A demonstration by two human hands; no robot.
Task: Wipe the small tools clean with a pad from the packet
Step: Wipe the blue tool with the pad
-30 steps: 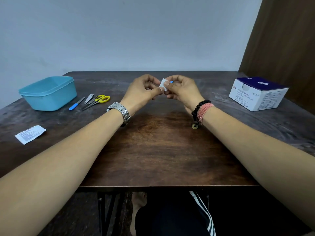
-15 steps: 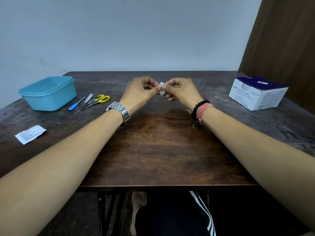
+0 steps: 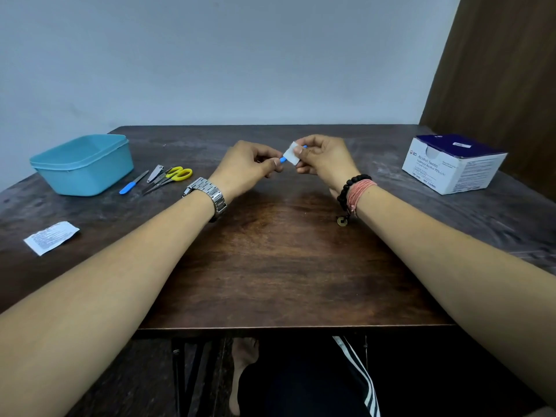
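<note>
Above the bench (image 3: pixel 270 266), the left hand (image 3: pixel 245 170) pinches the blue tool (image 3: pixel 283 159) by 1 end. The right hand (image 3: pixel 323 158) has thumb and fingers (image 3: pixel 298 150) curled round the white pad (image 3: pixel 291 154), folded over the tool just beside the left fingertips. Far left of both lie the torn packet (image 3: pixel 51 237), nail file (image 3: pixel 133 182), clipper (image 3: pixel 155 173) and scissors (image 3: pixel 170 178).

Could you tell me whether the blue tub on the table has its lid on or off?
Off. The blue tub stands open-topped: its inner walls show below the rim, and no lid is visible.
</note>
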